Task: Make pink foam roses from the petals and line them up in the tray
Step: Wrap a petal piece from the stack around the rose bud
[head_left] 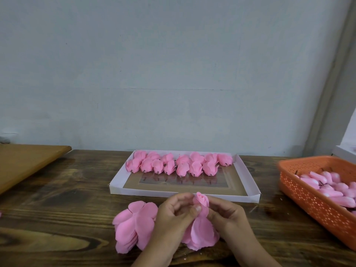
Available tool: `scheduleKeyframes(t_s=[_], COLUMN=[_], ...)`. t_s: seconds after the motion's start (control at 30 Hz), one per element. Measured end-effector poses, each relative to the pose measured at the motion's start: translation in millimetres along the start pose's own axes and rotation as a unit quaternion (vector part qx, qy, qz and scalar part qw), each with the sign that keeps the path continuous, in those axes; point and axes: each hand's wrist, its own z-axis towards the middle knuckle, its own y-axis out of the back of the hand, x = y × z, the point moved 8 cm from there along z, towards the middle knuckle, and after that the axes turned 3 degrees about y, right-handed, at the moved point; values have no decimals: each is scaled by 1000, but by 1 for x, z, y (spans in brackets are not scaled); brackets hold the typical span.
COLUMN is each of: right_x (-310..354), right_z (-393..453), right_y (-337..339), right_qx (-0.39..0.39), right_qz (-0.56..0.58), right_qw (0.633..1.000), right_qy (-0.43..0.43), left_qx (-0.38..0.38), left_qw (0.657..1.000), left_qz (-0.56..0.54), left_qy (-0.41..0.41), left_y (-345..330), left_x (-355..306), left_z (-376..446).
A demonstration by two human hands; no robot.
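Both hands pinch one pink rose (201, 201) just in front of the white tray (248, 182): the left hand (174, 214) at its bud, the right hand (227, 216) beside it. Loose petals (134, 226) lie on the wooden surface (57, 199) (finished roses (179, 164) line the tray's far side).

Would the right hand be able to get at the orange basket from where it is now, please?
Probably yes: the basket sits open-topped on that side with bare table between. The right hand is pinching the rose, though, so it would need freeing.
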Motion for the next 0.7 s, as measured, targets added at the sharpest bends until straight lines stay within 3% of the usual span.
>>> scheduleKeyframes(t_s=[0.17,0.4,0.7], right_x=[0,-4,-1], right_z=[-1,0,-2], right_y=[-2,-3,-7], right_qx=[21,16,30], right_qz=[6,22,3], right_qw=[1000,999,999], right_qy=[-12,-22,-15], left_qx=[49,-12,-22], left_qw=[998,998,997], left_qz=[32,-7,-32], left_qy=[-37,-59,-64], left_y=[-8,1,0], left_x=[-6,-6,-4], left_z=[-2,1,2])
